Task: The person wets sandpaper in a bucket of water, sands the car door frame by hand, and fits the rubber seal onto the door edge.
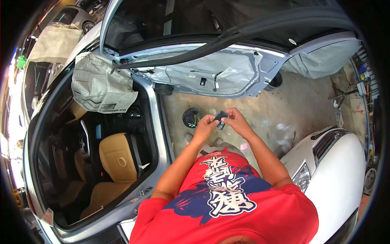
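Starting close in: both our hands are on the small dark part (220, 116), up in front of the red shirt (276, 211). The left hand (206, 126) pinches one side, the right hand (237, 122) has the other, thumbs and fingertips doing the work, nothing clenched. We can't make out exactly what it is.

We'd guess it's light and stiff, probably plastic, maybe a bit slick. Any little tabs could snap, so we'd hold it by the outer sides and go easy on twisting. The lower end sticks out below our fingers, so that's another spot to grab.

Just beyond, on the concrete floor (264, 105), there's a round black tub (184, 118) with bits in it. To the left is the car's door frame (157, 116), so that elbow could knock it. The white bumper (341, 162) curves in on the right. Most of our swing room looks to be over the floor, right of our hands. Farther out, the stripped door (271, 63) and drooping black strip (215, 44) limit reaching forward.
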